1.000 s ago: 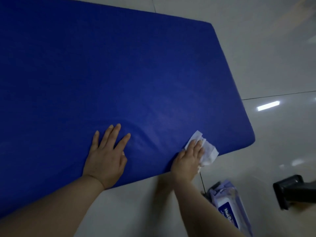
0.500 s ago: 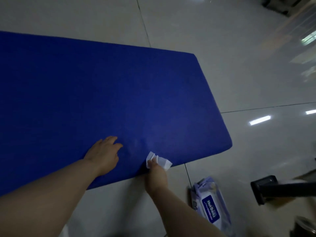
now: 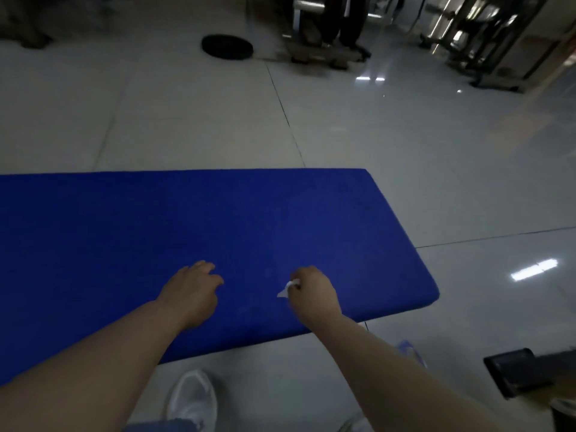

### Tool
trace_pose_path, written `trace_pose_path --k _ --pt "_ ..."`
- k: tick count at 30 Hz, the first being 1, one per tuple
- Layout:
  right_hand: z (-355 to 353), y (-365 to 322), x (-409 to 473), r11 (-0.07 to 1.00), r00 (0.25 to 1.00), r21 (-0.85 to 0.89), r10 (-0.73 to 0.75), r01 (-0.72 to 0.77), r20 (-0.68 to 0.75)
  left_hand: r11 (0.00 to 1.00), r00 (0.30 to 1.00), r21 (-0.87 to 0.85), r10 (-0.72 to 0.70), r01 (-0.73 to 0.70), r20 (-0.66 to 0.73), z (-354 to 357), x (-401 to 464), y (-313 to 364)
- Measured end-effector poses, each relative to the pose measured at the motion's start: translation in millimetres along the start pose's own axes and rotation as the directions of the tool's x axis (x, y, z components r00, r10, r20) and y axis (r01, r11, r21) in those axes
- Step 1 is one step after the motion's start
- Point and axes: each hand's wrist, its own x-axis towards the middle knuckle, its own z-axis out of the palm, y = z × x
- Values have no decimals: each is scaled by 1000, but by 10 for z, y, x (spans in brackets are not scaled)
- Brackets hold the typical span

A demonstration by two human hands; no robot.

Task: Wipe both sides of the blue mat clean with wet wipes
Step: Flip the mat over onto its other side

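Observation:
The blue mat (image 3: 249, 219) lies flat on the tiled floor and runs off the left edge of the view. My right hand (image 3: 313, 288) hovers over its near right part, fingers curled round a crumpled white wet wipe (image 3: 286, 288) of which only a small corner shows. My left hand (image 3: 193, 288) is over the mat a little to the left, fingers loosely curled, holding nothing. The wet wipe pack (image 3: 411, 350) lies on the floor by the mat's near edge, mostly hidden behind my right forearm.
My white shoe (image 3: 191, 400) stands on the floor just short of the mat. A dark block-shaped object (image 3: 526, 369) sits at the lower right. Far back are a black disc (image 3: 227, 46), metal equipment frames (image 3: 486, 35) and a person's legs (image 3: 343, 20).
The view has lifted and pulled back, showing the room beyond the mat. My left hand came off the mat and its fingers curled. My right hand gathered the wipe into its fist.

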Motion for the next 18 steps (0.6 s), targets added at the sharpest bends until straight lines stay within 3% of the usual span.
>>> trace_pose_path --k 5,8,13,18 --pt "-346 -288 -482 974 951 -87 -221 207 -217 999 992 44 -14 20 -122 -410 -575 -44" --pt "-497 -497 -748 958 911 -136 -283 253 -301 999 983 49 5 4 -184 -645 -893 2" --pt "-591 -983 -974 919 859 -127 -393 373 -328 994 964 87 -37 62 -264 -958 -1408 -112" --pt "-240 -1480 -885 928 875 -20 -358 372 -325 990 938 49 -111 134 -328 -974 -1564 -543"
